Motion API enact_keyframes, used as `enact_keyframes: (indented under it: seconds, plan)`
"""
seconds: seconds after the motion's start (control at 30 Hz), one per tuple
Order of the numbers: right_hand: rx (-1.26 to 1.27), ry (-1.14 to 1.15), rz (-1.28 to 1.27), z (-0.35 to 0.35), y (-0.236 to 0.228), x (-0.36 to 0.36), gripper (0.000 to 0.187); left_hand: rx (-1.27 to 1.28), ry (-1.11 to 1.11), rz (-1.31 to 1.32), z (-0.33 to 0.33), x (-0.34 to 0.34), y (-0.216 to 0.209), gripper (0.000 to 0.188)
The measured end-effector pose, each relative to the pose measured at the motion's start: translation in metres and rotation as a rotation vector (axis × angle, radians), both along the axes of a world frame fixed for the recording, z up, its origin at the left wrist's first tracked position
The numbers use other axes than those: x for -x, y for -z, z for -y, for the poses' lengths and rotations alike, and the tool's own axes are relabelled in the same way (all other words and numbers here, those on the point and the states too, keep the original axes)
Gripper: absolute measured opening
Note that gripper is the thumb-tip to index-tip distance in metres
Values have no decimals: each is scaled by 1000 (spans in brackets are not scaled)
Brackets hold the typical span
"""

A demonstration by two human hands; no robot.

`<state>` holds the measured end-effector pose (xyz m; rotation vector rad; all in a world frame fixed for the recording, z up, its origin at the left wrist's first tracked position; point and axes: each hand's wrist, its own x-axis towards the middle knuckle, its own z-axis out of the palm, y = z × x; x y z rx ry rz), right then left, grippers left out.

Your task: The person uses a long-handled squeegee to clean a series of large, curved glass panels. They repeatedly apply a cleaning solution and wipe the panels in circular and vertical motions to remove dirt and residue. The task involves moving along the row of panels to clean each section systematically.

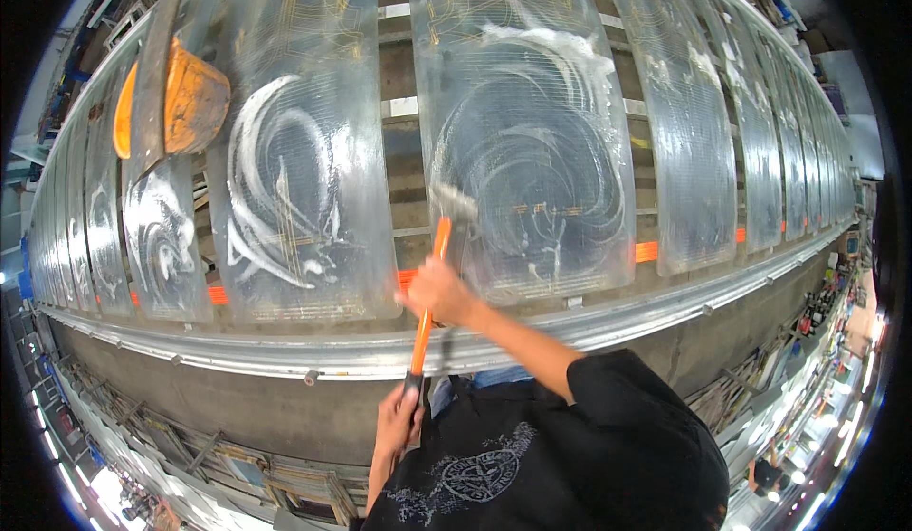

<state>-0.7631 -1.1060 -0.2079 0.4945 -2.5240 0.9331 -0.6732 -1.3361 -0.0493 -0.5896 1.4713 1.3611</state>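
Note:
Both my hands are closed around the orange handle of a long brush [444, 237]. My right hand [442, 293] grips it about midway, and my left hand [398, 419] wraps the black lower end. The pale, slightly blurred brush head rests at the left edge of a glossy, translucent ribbed panel [546, 175]. White foamy streaks swirl in arcs over that panel. A similar panel [304, 175] to the left carries a thick white ring of the same foam.
More long panels [689, 151] lie side by side in a row, with slatted gaps between them. A metal rail [285, 355] runs along their near edge. Far left, a dark board [157, 66] crosses an orange rounded container [195, 99]. Another person [766, 477] is at lower right.

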Motion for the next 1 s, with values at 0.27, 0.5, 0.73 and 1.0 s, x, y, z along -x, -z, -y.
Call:
enact_keyframes:
  seconds: [0.27,0.5,0.73,1.0]
  plan:
    - [86,72,-240,-150,-2,231,47,-203,-190,-143,-175,191,14,34]
    - [16,-10,-78,-32,0,49,33,-46,-69,-66,-37,24,20,32]
    - [184,23,49,95,-16,-112,38,78,26,-73,97,-112,-4,32]
    - [149,113,-124,-13,4,22,49,16,-24,56,-25,17,0,30]
